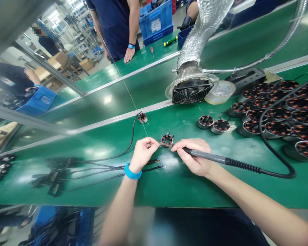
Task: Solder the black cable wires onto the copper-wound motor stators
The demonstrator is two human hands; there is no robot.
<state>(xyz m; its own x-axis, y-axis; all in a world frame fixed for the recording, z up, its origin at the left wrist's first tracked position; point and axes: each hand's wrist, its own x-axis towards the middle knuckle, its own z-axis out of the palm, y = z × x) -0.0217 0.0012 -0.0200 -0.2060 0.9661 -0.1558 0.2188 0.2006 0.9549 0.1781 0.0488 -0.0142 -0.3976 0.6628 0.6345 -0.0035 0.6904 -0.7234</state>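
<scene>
My right hand (195,155) is closed around a soldering iron (207,155), its tip pointing left to a motor stator (167,139) with copper windings in a metal ring. My left hand (145,152), wearing a blue wristband (132,171), is closed in a pinch at the left of that stator. A thin strand of solder wire (129,92) runs down from above to the left fingers. Small coloured wire ends show at the fingertips, partly hidden. Below the left hand lie black cables (97,168) with stripped ends.
A fume fan (192,94) on a foil duct (199,37) hangs behind the stator. Several wound stators (277,128) crowd the right, beside a white bowl (220,92). One wired stator (142,118) sits by the metal rail. A co-worker's hand (129,54) rests across the bench.
</scene>
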